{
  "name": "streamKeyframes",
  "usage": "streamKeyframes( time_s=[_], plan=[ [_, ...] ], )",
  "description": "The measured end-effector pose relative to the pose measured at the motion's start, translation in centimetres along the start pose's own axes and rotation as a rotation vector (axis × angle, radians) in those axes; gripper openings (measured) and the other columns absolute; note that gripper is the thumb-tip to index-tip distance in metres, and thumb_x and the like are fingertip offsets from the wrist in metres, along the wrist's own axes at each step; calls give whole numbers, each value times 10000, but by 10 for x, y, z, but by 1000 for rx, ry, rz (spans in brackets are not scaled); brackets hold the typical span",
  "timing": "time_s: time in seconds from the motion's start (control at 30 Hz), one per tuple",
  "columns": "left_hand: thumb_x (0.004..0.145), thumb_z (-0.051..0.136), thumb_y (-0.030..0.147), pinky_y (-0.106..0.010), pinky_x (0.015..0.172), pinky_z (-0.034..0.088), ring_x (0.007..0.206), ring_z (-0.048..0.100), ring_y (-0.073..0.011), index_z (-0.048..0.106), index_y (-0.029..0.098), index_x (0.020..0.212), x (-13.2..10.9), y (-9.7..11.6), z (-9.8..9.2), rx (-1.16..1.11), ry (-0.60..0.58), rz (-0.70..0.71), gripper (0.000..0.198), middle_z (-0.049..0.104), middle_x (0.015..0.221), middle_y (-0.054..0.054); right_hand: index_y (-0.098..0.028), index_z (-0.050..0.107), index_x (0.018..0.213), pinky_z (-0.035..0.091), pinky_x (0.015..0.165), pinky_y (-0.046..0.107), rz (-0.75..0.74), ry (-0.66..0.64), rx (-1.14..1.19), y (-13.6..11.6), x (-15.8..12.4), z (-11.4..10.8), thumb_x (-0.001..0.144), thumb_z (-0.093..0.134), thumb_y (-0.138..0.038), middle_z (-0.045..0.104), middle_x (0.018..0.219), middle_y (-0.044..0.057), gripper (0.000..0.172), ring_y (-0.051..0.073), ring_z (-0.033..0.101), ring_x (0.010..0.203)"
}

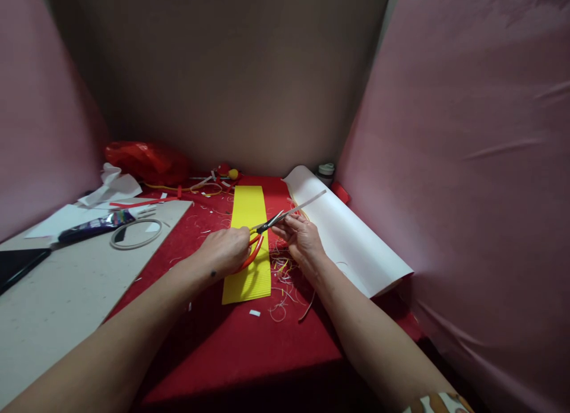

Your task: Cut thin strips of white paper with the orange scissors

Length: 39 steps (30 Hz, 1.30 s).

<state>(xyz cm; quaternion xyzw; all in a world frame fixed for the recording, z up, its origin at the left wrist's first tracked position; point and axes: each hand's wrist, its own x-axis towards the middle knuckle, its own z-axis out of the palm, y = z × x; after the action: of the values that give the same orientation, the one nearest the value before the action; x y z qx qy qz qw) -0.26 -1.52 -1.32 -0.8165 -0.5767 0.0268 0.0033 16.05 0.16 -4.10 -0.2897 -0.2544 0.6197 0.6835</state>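
1. The left hand (227, 250) is curled shut, knuckles up, forearm reaching in from the lower left.
2. The right hand (303, 238) pinches with fingertips, forearm bare, reaching from lower right.

Red-covered table (231, 348) with yellow corrugated sheet (247, 247), grey board (71, 282), white paper roll (351, 235), and scattered paper trimmings (280, 270).

Passage is bounded by pink fabric walls (467, 164) on both sides and a brown panel (231, 75) behind. The left is occupied by a grey board (66, 288) carrying a ring (136, 233) and tube (95, 225). The right is blocked by a curled white sheet (351, 235). Clutter (146, 161) is noted at the rear. Bare red cloth (249, 348) is found nearest the person.
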Motion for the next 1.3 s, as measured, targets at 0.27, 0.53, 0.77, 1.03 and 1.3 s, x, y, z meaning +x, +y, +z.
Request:
streamKeyframes(
  time_s=[0.27,0.53,0.77,1.03,1.3],
  plan=[
    [898,287,375,-397,626,439,849,646,-350,587,126,1014,-2,2,-7,46,-42,-4,407,673,907,-212,-146,547,652,589,568,271,20,-1,-11,0,-1,0,720,570,-34,691,593,26,133,147,673,560],
    [884,312,294,-370,612,429,841,648,-334,599,130,1013,-2,3,-11,42,-74,15,354,672,901,-207,-148,537,658,586,568,270,22,2,-10,1,0,-1,719,569,-27,682,593,21,139,144,669,558],
    [866,316,298,-356,596,433,794,650,-313,606,151,1025,-3,1,-11,-27,-92,12,361,673,861,-193,-163,525,668,582,559,270,22,7,-25,2,1,-2,713,589,-48,674,583,9,139,144,663,547],
    [870,305,293,-373,601,442,839,650,-337,572,121,1056,-3,4,-7,-31,-116,-16,367,673,949,-236,-148,574,675,576,581,244,28,-69,-81,5,-2,-1,699,609,-64,683,606,12,94,143,682,596],
    [888,283,297,-373,630,456,831,650,-313,543,140,1073,-1,1,-3,6,-73,27,356,678,921,-203,-148,574,677,584,615,293,39,-76,-73,7,-2,-2,712,587,-63,693,622,30,93,162,687,614]
  ],
)
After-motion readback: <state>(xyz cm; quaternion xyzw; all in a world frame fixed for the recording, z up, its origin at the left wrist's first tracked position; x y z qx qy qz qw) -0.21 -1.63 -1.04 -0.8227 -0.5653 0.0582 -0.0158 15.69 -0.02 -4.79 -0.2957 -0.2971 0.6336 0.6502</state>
